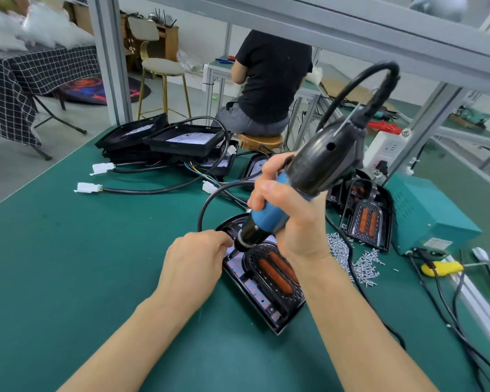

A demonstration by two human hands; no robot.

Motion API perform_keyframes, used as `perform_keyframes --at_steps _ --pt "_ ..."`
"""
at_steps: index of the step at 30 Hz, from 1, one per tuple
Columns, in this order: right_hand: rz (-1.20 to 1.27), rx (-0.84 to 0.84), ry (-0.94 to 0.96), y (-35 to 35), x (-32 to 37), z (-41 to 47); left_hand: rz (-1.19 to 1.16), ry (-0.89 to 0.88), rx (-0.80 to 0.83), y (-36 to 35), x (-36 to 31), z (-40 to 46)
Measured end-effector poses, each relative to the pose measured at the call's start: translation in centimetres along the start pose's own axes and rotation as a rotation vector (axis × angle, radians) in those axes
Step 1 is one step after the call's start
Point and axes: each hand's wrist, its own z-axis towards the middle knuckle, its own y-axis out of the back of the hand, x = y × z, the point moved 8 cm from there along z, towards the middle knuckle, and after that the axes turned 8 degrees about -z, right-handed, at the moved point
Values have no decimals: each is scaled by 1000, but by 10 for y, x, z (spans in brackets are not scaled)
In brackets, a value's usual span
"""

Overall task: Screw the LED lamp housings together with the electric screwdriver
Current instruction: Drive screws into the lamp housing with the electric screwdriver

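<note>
A black LED lamp housing (269,290) with orange lenses lies on the green mat in front of me. My right hand (289,213) grips the blue and black electric screwdriver (303,176), which points down at the housing's far left end. Its tip is hidden behind the chuck and my fingers. My left hand (194,264) rests at that same end of the housing, its fingertips curled in beside the screwdriver's nose; what they pinch is hidden.
A heap of loose silver screws (354,261) lies right of the housing. More housings (365,219) stand behind it, and a stack with cables (167,140) sits at the far left. A teal power supply (427,213) is at the right. A person (269,80) sits beyond the bench.
</note>
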Motion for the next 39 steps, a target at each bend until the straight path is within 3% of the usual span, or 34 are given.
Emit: perform_keyframes --at_steps 8,12,16,18,22,27,30,34,39 --pt "6 -196 6 27 18 -4 61 3 12 0 -5 3" --pt "-58 -253 10 54 45 -8 222 -6 50 2 -20 3" --pt "-180 -320 -16 84 66 -18 122 -207 17 -3 -69 5" --pt "-234 -347 -57 97 69 -23 107 -273 118 -19 -97 6" --pt "-267 -426 -89 123 77 -29 224 -396 208 -55 -144 7" --pt "-301 -510 -41 156 102 -34 309 -560 206 -83 -174 6" --pt "-458 -428 -234 171 88 -33 353 -562 311 -101 -185 3" --pt "-647 -344 -538 189 44 -49 423 -425 476 -133 -173 11" --pt "-657 -418 -624 220 21 -67 371 -477 398 -125 -171 11"
